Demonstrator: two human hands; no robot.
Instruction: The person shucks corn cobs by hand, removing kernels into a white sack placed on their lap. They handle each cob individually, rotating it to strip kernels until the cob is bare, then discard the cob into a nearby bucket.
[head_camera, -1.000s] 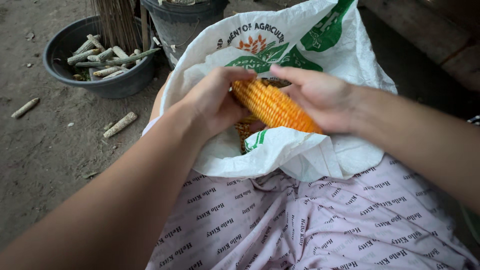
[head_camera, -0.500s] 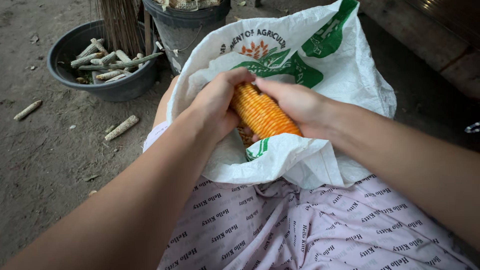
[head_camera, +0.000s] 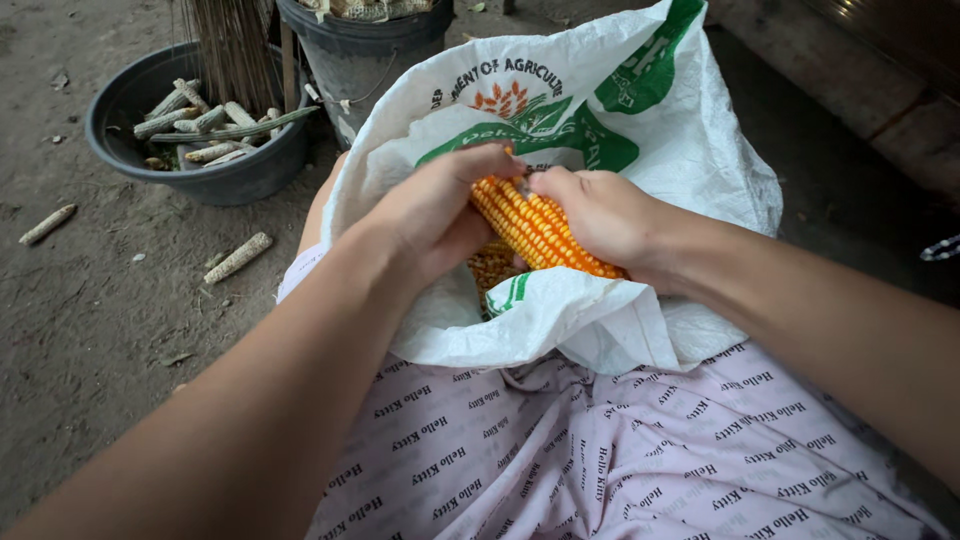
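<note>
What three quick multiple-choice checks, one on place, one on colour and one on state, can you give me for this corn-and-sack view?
1. Where is the corn cob?
A. Over the open mouth of the white sack
B. In the dark basin
C. On the dirt ground

2. What colour are the kernels on the held cob?
A. White
B. Orange-yellow
C. Purple

3. How is the cob held?
A. By the left hand alone
B. Lying loose on the lap
C. Between both hands, left hand and right hand

Answers:
1 A: the cob sits above the sack's opening, with loose kernels visible below it.
2 B: its rows are plainly orange-yellow.
3 C: fingers of both hands wrap the cob, one from each side.

The bare cobs lie in the dark basin and on the ground, not in the hands.
</note>
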